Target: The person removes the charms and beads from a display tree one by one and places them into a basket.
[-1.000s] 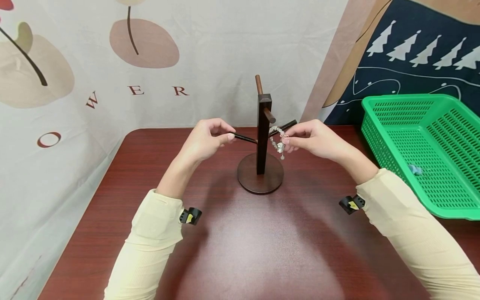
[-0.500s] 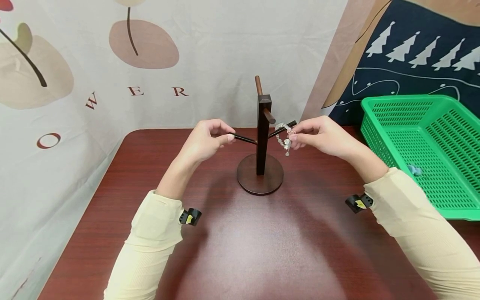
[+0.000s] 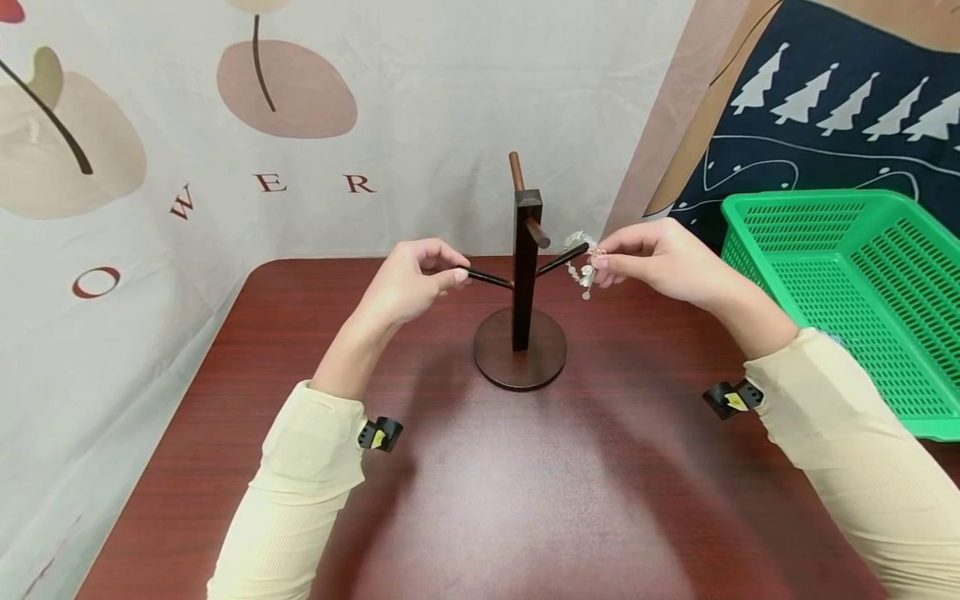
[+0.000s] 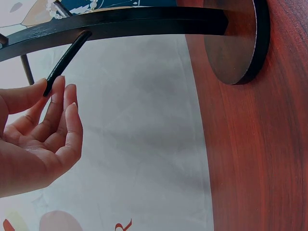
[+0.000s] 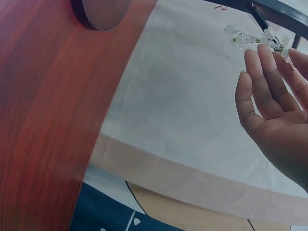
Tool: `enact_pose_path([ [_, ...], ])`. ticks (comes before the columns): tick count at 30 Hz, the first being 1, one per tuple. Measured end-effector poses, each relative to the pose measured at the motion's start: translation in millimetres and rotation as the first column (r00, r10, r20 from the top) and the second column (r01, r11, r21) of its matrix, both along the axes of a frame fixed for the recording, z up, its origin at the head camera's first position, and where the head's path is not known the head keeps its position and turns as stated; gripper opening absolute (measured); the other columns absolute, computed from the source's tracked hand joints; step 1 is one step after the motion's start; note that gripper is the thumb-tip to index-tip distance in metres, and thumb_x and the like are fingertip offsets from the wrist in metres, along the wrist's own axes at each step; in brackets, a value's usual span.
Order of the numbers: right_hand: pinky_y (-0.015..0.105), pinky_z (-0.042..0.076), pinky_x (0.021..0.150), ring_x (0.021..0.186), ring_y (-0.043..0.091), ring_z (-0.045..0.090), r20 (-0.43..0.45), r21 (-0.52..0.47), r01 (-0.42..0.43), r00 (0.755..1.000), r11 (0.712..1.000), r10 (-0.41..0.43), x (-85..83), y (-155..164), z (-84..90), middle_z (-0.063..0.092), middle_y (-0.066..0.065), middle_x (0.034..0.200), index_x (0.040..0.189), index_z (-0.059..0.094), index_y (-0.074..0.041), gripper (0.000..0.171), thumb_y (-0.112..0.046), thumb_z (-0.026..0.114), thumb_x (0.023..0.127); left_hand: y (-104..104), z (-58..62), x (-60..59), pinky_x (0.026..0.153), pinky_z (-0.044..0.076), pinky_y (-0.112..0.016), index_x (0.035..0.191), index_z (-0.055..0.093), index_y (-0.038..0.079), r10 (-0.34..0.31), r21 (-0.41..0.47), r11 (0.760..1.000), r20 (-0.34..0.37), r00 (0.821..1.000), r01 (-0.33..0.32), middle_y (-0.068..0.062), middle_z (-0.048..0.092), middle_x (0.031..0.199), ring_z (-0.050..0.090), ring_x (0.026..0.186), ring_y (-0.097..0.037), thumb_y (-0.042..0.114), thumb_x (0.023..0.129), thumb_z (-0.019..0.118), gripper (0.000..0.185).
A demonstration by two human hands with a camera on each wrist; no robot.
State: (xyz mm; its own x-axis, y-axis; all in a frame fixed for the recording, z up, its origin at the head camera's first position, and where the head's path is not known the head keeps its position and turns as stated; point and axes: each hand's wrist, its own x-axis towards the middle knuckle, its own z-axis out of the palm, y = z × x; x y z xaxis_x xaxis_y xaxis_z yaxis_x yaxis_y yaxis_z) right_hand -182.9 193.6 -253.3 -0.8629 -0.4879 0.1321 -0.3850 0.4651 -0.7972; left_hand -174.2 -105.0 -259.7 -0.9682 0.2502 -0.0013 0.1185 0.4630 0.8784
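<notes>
L hand point(image 3: 412, 279) pinches the tip of the left peg point(image 3: 483, 277) btwn thumb & fingertips, steadying the dark wooden stand point(image 3: 525, 275), which sits on its round base point(image 3: 520, 358) mid-table point(image 3: 480, 500). Keep that grip light but firm so the post doesn't tip or twist. R of the post, the right peg point(image 3: 561, 258) angles up & out; the beaded bracelet point(image 3: 582, 267) is right at its outer end, charms dangling below, whether the loop is on or clear of the tip I can't tell. R hand point(image 3: 652, 262) pinches the bracelet w/ thumb & fingertips. To do it well, prob: move the loop along the peg's own line, don't drag sideways, watch the dangling charms so they don't snag. Far R, the green basket point(image 3: 847, 208) stands well apart w/ a small blue item inside.
</notes>
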Motion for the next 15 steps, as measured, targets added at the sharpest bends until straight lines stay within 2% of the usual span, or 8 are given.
enact_pose_path([
  [5,0.025,0.050,0.068,0.072,0.016,0.063,-0.001,-0.005,0.014,1.000,1.000,-0.014,-0.3,3.0,2.4,0.067,0.011,0.077,0.095,0.068,0.000,0.017,-0.014,0.061,0.088,0.3,-0.3,-0.1,0.071,0.048,-0.027,0.097,0.064,-0.002,0.001,-0.001,1.000,0.003,1.000,-0.001,-0.010,0.067,0.085,0.061,0.078,-0.015,0.003,0.087,0.060,0.012],
  [15,0.023,0.050,0.067,0.070,0.015,0.064,-0.059,0.007,0.005,0.998,1.000,-0.005,-0.9,10.5,7.4,0.067,0.011,0.076,0.096,0.068,0.001,0.016,-0.011,0.061,0.088,0.5,0.0,0.3,0.071,0.047,-0.027,0.097,0.064,-0.002,-0.002,-0.009,1.000,-0.001,1.000,0.002,-0.011,0.066,0.086,0.061,0.079,-0.015,0.004,0.087,0.060,0.012],
])
